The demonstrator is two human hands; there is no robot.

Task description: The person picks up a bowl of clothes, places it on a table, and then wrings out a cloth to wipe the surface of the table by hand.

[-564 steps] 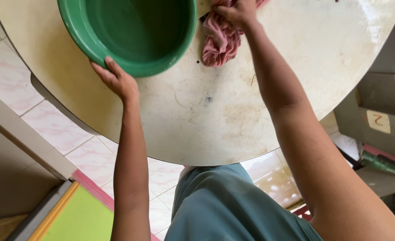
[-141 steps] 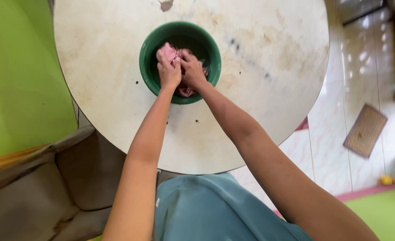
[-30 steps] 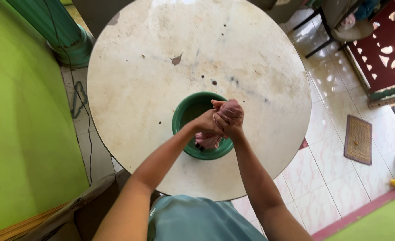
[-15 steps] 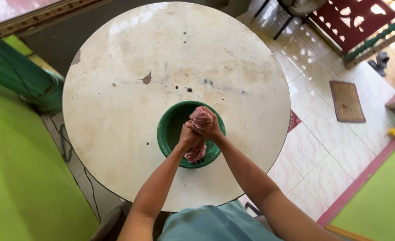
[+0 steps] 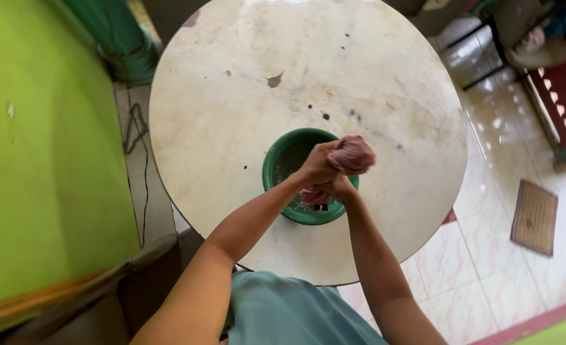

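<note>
A green plastic basin (image 5: 281, 156) stands on a round, stained cream table (image 5: 232, 96). Above the basin both my hands grip a twisted pink cloth (image 5: 353, 154). My left hand (image 5: 317, 166) clasps its upper part. My right hand (image 5: 338, 187) holds it just below, with a wet end of the cloth hanging down into the basin. The cloth is bunched into a tight wad that sticks out to the right of my fingers.
A bright green wall (image 5: 40, 147) runs along the left, with a green pillar base (image 5: 120, 38) and a cable on the floor beside it. Tiled floor (image 5: 487, 255) with a small brown mat (image 5: 534, 217) lies to the right. A chair (image 5: 526, 38) stands at top right.
The cloth has been lifted a little higher and turned to the right between my hands. The head view has swung, so the table sits further right in the picture.
</note>
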